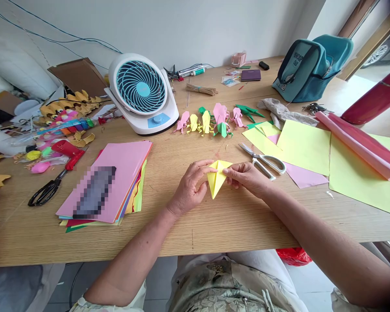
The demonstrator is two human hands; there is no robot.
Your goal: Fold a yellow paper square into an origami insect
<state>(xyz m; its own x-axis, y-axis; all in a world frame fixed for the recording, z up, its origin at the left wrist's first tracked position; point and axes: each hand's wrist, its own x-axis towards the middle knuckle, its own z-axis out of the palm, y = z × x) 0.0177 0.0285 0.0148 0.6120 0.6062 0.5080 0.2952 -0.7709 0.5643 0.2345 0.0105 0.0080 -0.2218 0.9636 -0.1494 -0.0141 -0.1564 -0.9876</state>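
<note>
Behind our bench [169,225] runs a pale wall [208,26], with a fan [143,89] standing at the back. From the head view, we have a folded yellow paper [216,186] between our hands near the middle of the front edge, its sharp tip pointing towards us and a line running down its middle. Our right hand [247,175] has its thumb and fingers closed on the right corner. Our left hand [191,182] is half curled, a fingertip on the upper left of the paper and the thumb beside its left edge; we cannot tell whether it pinches.

To fold well, we judge, we should pin the right corner lightly, bring the left edge true to the middle line, then press the crease from the centre outward. Small layers slip easily, so lining up the tip first should help; laying the piece flat on the bench would give a crisper crease. Beyond sit small folded figures [206,123]; the scissors [256,156] lie just past our right hand.
</note>
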